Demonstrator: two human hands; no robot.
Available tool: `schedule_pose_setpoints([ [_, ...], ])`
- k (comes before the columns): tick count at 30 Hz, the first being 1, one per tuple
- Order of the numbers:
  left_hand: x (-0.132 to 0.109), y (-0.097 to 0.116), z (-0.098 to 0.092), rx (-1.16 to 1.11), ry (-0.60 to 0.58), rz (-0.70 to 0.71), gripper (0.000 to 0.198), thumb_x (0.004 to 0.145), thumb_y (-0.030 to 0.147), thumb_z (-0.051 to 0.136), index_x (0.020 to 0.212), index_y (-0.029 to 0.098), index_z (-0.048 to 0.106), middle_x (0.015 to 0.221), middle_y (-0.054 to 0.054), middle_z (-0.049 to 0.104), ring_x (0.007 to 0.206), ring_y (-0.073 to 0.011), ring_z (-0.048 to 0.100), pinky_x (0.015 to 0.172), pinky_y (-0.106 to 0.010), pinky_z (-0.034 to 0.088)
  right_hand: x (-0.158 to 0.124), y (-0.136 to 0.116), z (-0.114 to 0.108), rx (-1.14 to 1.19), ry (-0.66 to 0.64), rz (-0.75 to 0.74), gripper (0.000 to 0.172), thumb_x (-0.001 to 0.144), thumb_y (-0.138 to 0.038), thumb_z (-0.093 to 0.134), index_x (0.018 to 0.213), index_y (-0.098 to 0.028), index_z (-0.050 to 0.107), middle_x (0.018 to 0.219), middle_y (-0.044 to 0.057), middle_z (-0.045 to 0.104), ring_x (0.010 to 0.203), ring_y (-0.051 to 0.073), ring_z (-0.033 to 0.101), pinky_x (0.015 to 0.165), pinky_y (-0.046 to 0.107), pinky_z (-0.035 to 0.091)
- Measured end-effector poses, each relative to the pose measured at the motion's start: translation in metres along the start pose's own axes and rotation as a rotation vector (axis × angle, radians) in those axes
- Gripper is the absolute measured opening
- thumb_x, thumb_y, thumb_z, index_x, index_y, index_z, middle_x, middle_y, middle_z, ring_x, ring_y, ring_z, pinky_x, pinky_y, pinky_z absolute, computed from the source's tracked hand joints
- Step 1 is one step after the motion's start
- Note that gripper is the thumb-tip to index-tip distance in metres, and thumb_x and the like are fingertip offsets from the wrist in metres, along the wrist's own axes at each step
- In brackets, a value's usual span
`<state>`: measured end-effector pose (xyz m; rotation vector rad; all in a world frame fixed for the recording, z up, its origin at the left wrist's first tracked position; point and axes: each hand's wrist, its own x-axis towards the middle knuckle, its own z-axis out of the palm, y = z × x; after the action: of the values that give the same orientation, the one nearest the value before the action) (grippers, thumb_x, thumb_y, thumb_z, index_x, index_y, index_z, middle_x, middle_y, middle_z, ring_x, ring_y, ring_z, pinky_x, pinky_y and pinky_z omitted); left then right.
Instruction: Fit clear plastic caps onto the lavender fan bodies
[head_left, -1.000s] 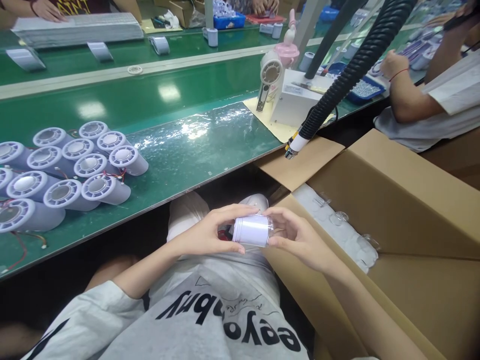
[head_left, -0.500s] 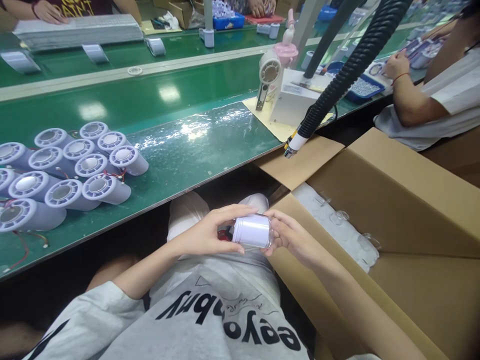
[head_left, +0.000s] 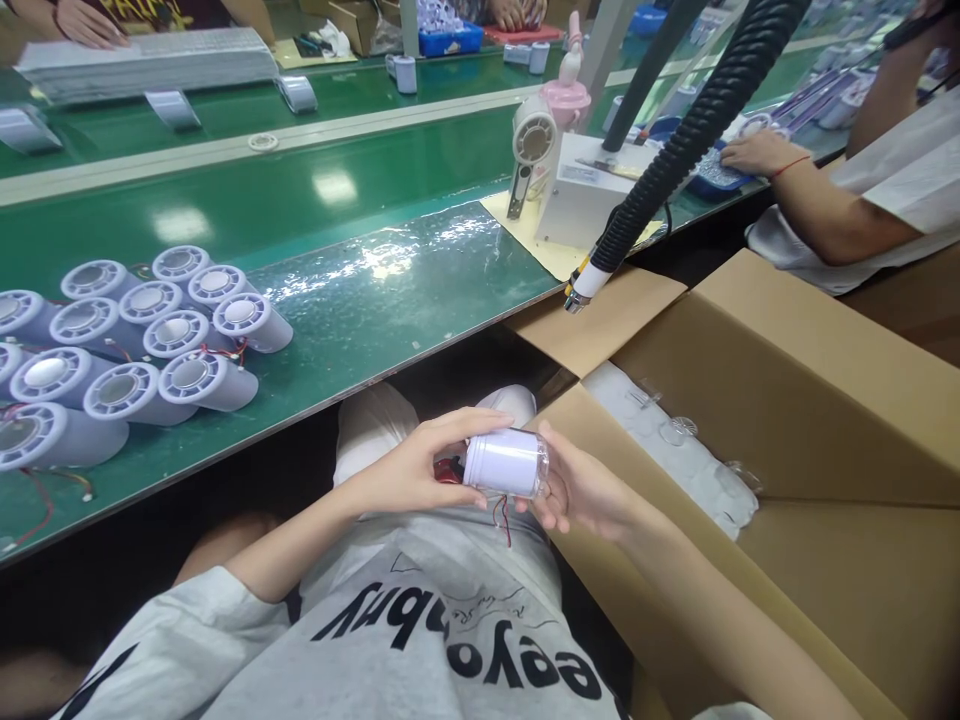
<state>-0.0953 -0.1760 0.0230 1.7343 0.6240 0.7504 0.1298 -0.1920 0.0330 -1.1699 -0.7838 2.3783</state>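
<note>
In my lap, my left hand (head_left: pixel 431 465) is closed around the back end of a lavender cylindrical housing (head_left: pixel 499 462), which lies on its side. A clear plastic cap (head_left: pixel 541 466) covers its right end. Something dark red (head_left: pixel 448 470) shows between my left thumb and fingers, its kind unclear. Thin red and white wires (head_left: pixel 504 518) hang below the housing. My right hand (head_left: pixel 574 485) is curled loosely about the capped end, thumb above and fingers below.
Several lavender housings (head_left: pixel 199 380) with wires stand on the green bench at left. An open carton (head_left: pixel 817 400) at my right holds clear plastic pieces (head_left: pixel 679 430). A black flexible hose (head_left: pixel 675 165) hangs over it. A co-worker's hand (head_left: pixel 765 155) is beside a blue tray (head_left: pixel 716 180).
My right fingers have loosened and shifted lower around the capped end. The thin wires now hang below the housing. The co-worker's hand at right has moved left to the blue tray.
</note>
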Motion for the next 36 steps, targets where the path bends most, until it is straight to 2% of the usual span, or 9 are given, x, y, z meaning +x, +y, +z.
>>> schedule_pose_setpoints([
  [6, -0.001, 0.013, 0.004, -0.085, 0.027, -0.197, 0.064, 0.077, 0.028, 0.074, 0.136, 0.027, 0.048, 0.13, -0.01, 0.054, 0.112, -0.0232, 0.059, 0.088, -0.032, 0.055, 0.0, 0.007, -0.002, -0.154, 0.0, -0.057, 0.076, 0.091, -0.073, 0.016, 0.1, -0.011, 0.059, 0.065, 0.007, 0.065, 0.041, 0.011, 0.059, 0.035, 0.016, 0.046],
  [8, -0.002, 0.015, 0.004, -0.174, 0.052, -0.24, 0.062, 0.079, 0.028, 0.072, 0.136, 0.027, 0.047, 0.129, -0.009, 0.054, 0.108, -0.0213, 0.061, 0.085, -0.03, 0.055, -0.003, 0.011, -0.003, -0.39, 0.09, -0.323, 0.076, 0.086, -0.077, 0.028, 0.122, -0.014, 0.05, 0.095, 0.014, 0.069, 0.061, 0.017, 0.068, 0.051, 0.027, 0.058],
  [11, -0.003, 0.015, 0.005, -0.311, 0.054, -0.272, 0.063, 0.079, 0.027, 0.072, 0.136, 0.028, 0.046, 0.127, -0.008, 0.057, 0.102, -0.0196, 0.063, 0.081, -0.029, 0.056, -0.008, 0.015, -0.008, -0.868, 0.222, -0.835, 0.074, 0.084, -0.057, 0.063, 0.143, -0.028, 0.03, 0.151, 0.016, 0.034, 0.118, 0.029, 0.058, 0.098, 0.047, 0.051],
  [14, -0.004, 0.014, 0.003, -0.382, 0.021, -0.311, 0.064, 0.082, 0.029, 0.069, 0.139, 0.03, 0.042, 0.123, -0.008, 0.06, 0.093, -0.0189, 0.066, 0.073, -0.028, 0.058, -0.011, 0.013, -0.011, -1.112, 0.181, -1.047, 0.055, 0.088, -0.024, 0.065, 0.137, -0.036, 0.043, 0.154, 0.007, 0.033, 0.135, 0.029, 0.042, 0.109, 0.05, 0.04],
  [20, -0.005, 0.015, 0.001, -0.307, -0.03, -0.224, 0.073, 0.076, 0.02, 0.076, 0.14, 0.035, 0.044, 0.146, -0.007, 0.045, 0.126, -0.0256, 0.053, 0.102, -0.035, 0.048, -0.014, 0.01, -0.006, -0.551, 0.098, -0.665, 0.054, 0.084, -0.031, 0.071, 0.134, -0.032, 0.052, 0.128, 0.006, 0.062, 0.104, 0.024, 0.066, 0.084, 0.036, 0.06],
  [27, -0.004, 0.009, 0.005, -0.511, -0.08, -0.339, 0.078, 0.077, 0.017, 0.074, 0.144, 0.037, 0.039, 0.137, -0.005, 0.056, 0.125, -0.0232, 0.055, 0.103, -0.036, 0.047, -0.016, 0.011, -0.007, -0.545, 0.169, -0.606, 0.053, 0.074, -0.023, 0.079, 0.123, -0.035, 0.064, 0.109, 0.0, 0.071, 0.086, 0.02, 0.069, 0.081, 0.036, 0.06],
  [30, -0.004, 0.001, 0.011, -0.541, -0.079, -0.403, 0.082, 0.075, 0.02, 0.076, 0.146, 0.034, 0.036, 0.134, -0.006, 0.059, 0.124, -0.0244, 0.056, 0.099, -0.035, 0.049, -0.011, 0.019, -0.004, -0.51, 0.187, -0.537, 0.055, 0.075, -0.032, 0.079, 0.127, -0.031, 0.062, 0.105, 0.001, 0.073, 0.088, 0.022, 0.069, 0.083, 0.038, 0.058],
  [34, -0.006, -0.004, 0.004, -0.467, -0.052, -0.564, 0.064, 0.08, 0.034, 0.071, 0.139, 0.027, 0.047, 0.124, -0.008, 0.065, 0.102, -0.0244, 0.066, 0.072, -0.027, 0.056, -0.005, 0.028, -0.019, -0.512, 0.152, -0.497, 0.058, 0.082, -0.051, 0.068, 0.132, -0.025, 0.058, 0.117, 0.005, 0.069, 0.101, 0.025, 0.066, 0.093, 0.041, 0.053],
  [36, 0.002, -0.011, -0.014, -0.309, 0.008, -0.561, 0.054, 0.079, 0.037, 0.071, 0.129, 0.024, 0.056, 0.113, -0.007, 0.069, 0.092, -0.0234, 0.068, 0.068, -0.027, 0.056, -0.013, 0.024, -0.051, -0.617, 0.347, -0.41, 0.049, 0.089, -0.054, 0.057, 0.126, -0.024, 0.061, 0.108, 0.004, 0.072, 0.097, 0.022, 0.067, 0.092, 0.038, 0.053],
])
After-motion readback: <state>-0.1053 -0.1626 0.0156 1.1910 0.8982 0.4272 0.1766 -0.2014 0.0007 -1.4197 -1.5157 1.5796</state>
